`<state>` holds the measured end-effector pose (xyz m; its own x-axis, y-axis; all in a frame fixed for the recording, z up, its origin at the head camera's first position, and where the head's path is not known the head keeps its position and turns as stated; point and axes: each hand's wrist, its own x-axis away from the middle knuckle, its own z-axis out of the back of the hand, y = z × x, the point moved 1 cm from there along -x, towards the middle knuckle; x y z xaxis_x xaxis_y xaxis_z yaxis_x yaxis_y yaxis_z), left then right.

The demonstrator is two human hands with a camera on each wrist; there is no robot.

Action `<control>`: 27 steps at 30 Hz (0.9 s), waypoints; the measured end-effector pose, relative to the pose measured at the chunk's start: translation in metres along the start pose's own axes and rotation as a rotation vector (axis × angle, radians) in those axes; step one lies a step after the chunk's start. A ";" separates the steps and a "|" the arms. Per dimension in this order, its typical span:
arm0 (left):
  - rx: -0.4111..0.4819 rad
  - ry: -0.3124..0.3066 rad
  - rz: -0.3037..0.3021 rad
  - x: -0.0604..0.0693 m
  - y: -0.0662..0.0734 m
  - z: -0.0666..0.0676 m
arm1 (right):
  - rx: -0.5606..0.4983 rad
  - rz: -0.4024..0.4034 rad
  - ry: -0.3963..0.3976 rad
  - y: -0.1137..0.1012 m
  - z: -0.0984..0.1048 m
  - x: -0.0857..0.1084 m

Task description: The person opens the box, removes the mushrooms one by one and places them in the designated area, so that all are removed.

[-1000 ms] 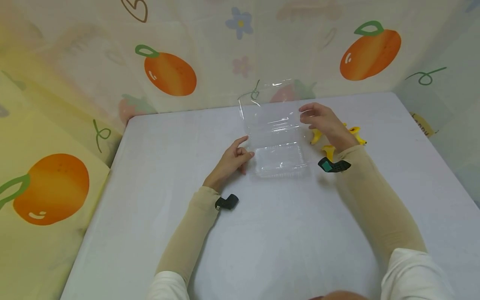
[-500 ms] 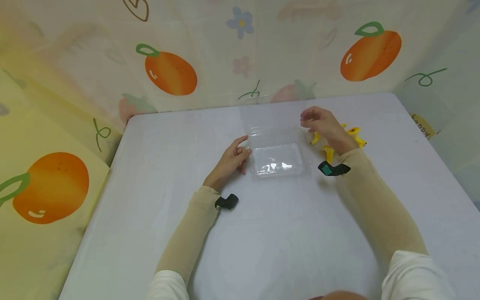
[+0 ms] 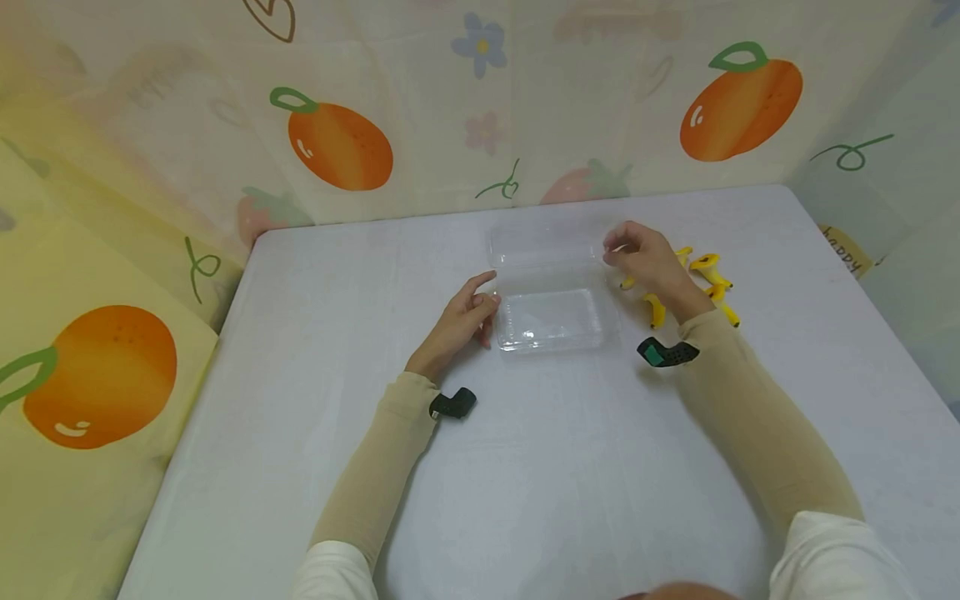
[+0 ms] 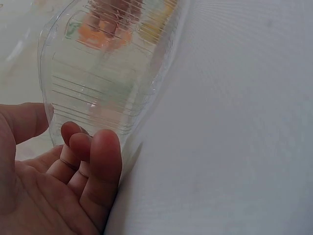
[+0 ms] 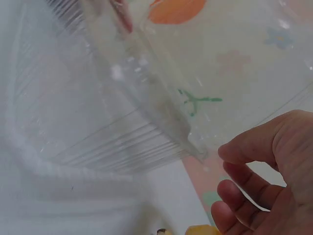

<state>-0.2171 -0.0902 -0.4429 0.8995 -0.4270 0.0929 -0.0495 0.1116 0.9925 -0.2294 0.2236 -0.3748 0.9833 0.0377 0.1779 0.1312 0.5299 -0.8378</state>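
A clear plastic clamshell box (image 3: 551,321) sits on the white table with its lid (image 3: 547,246) folded back toward the wall. At the box's left edge, my left hand (image 3: 459,325) holds the rim, its thumb on the edge and the other fingers curled against the side wall, as the left wrist view shows. My right hand (image 3: 647,258) pinches the right edge of the lid between thumb and fingers; in the right wrist view the exact contact is hard to see through the clear plastic. Several small yellow banana-shaped pieces (image 3: 707,268) lie beside and behind the right hand, partly hidden by it.
A white cloth covers the table (image 3: 337,333). Behind it hangs a fruit-print curtain (image 3: 420,108), which also runs down the left and right sides. Each wrist carries a small black camera mount, such as the right mount (image 3: 667,352).
The lid has swung down and back, from leaning upright to lying low behind the base. My right hand has lowered slightly with it. The left hand has stayed nearly still.
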 end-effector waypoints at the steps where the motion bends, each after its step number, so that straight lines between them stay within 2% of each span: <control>1: 0.002 0.002 0.000 0.000 0.000 0.000 | 0.016 0.008 0.000 0.001 0.000 0.001; 6: 0.001 0.014 0.014 -0.001 0.000 0.000 | 0.069 0.026 -0.019 0.004 0.002 0.007; 15: -0.010 0.013 0.017 0.000 0.000 0.000 | 0.032 -0.075 -0.120 0.013 0.007 0.014; 18: -0.012 0.016 0.022 0.001 0.000 0.000 | 0.042 -0.085 -0.147 0.014 0.006 0.016; 27: -0.026 0.018 0.021 0.000 -0.002 0.001 | 0.113 -0.076 -0.158 0.012 0.003 0.018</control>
<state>-0.2172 -0.0912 -0.4448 0.9060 -0.4083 0.1120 -0.0574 0.1436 0.9880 -0.2100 0.2327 -0.3799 0.9381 0.1213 0.3245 0.1806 0.6280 -0.7570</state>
